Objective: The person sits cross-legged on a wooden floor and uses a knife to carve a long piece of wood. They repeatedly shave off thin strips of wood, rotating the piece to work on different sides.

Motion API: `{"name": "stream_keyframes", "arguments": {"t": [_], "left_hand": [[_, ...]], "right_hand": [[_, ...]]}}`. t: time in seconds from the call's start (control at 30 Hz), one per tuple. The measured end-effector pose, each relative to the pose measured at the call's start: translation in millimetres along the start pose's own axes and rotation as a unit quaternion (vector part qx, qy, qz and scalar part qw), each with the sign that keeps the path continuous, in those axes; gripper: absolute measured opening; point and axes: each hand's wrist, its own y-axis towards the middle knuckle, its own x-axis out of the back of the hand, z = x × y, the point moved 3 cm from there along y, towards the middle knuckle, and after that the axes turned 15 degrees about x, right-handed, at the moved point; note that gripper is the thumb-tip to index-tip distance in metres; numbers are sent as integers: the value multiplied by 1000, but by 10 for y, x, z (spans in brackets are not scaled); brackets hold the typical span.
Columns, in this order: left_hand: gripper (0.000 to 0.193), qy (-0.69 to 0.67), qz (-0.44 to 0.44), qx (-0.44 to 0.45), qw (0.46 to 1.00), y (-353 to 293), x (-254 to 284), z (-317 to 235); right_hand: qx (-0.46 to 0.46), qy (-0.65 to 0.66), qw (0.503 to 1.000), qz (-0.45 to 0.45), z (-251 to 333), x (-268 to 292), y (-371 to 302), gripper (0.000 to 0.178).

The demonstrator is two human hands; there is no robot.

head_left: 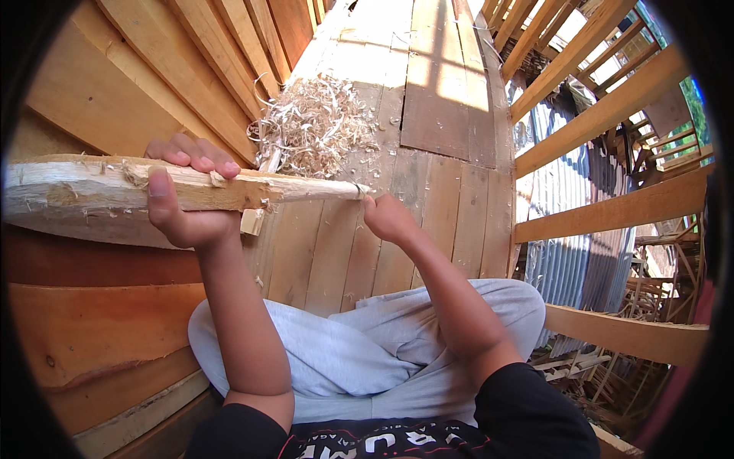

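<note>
Floor [440, 214] of timber planks; curly, papery shavings [321, 126] heaped beyond long wooden piece [260, 190]. Piece rough-hewn, fibrous, cream with tan patches — broad at left, tapering rightward to slim tip. Held crosswise above floor: left grip [195, 226] clasped around thicker part, right grip [388, 218] curled closed at tip — contents hidden.

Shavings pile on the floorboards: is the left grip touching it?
No, the left grip holds the long pale piece of wood, while the shavings pile lies apart from it on the floorboards.
</note>
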Motion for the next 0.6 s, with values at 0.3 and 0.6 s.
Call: {"name": "stream_keyframes", "arguments": {"t": [0.3,0.6], "left_hand": [[37,0,-10,7,1000,-29,-73,23],[28,111,-181,-91,973,-130,-322,67]], "right_hand": [[-41,50,998,4,-155,10,12,50],[7,9,1000,10,208,95,-110,49]]}}
